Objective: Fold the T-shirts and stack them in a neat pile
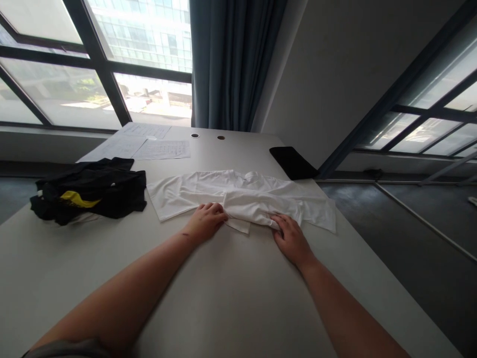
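Observation:
A white T-shirt [238, 194] lies spread across the white table [231, 298], partly folded, with a bunched fold at its near edge. My left hand [205, 221] rests at that near edge with its fingers curled onto the cloth. My right hand [290, 236] is a little to the right, its fingers closed on the same bunched fold. Both forearms reach in from the bottom of the view.
A heap of black clothing [93, 191] with a yellow patch sits at the left. Paper sheets [149, 144] lie at the far side, near two round cable holes. A flat black object [292, 161] lies by the right edge. Windows and a blue curtain stand behind.

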### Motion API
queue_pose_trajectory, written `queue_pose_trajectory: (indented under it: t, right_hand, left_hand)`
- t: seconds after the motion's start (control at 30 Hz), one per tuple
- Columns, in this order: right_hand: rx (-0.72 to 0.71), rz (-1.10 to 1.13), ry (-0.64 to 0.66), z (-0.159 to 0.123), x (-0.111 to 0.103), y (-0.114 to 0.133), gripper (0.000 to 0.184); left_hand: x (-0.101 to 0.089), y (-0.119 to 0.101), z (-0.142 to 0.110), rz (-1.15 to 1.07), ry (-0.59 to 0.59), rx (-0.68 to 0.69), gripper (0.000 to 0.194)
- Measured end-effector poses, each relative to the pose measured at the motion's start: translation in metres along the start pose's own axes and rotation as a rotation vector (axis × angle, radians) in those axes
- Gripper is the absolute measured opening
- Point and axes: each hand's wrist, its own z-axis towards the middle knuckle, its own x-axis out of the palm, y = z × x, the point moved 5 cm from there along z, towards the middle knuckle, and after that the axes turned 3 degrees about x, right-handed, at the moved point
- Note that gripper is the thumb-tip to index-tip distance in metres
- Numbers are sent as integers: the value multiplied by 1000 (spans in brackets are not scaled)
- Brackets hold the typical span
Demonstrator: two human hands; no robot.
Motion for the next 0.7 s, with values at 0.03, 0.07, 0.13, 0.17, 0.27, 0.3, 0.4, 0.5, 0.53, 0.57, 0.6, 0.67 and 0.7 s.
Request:
queue_pose_trajectory:
  t: [0.03, 0.07, 0.13, 0.17, 0.27, 0.3, 0.4, 0.5, 0.53, 0.57, 0.6, 0.67, 0.7]
  right_hand:
    - [21, 28, -12, 4, -1, -4, 38]
    - [41, 66, -23, 8, -2, -7, 34]
    - [117, 157, -50, 14, -6, -14, 29]
    - [181, 199, -76, 16, -8, -18, 29]
    - [378, 275, -190, 15, -18, -30, 39]
    - [410, 289, -231, 13, -21, -33, 43]
    - [428, 318, -354, 7, -34, -41, 49]
    - [476, 319, -478, 0, -46, -56, 52]
    - [503, 321, -515, -2, -50, -63, 53]
    - [532, 326, -544, -3, -53, -70, 54]
    - [559, 335, -563, -4, -55, -78, 54]
    - [593, 363, -549, -2, -54, -89, 54]
    - [600, 379, -520, -1, -52, -93, 53]
  left_hand:
    - [0, 3, 0, -13, -3, -7, 22]
    - [-1, 6, 1, -36, -5, -10, 22]
    - [-4, 11, 0, -120, -16, -14, 23]
    - [-6, 13, 0, -178, -33, -21, 24]
    - [-15, 18, -3, -385, -145, -67, 28]
    - [-20, 20, -5, -455, -193, -96, 28]
    - [-36, 23, -12, -625, -346, -246, 27]
    - [-58, 24, -23, -740, -527, -464, 28]
    - [-65, 22, -27, -795, -591, -528, 26]
    - [-72, 21, -32, -863, -647, -578, 23]
    - [-79, 19, -38, -932, -694, -615, 19]
    - [-86, 14, -49, -1091, -663, -624, 14]
    - [-86, 11, -54, -1187, -563, -597, 15]
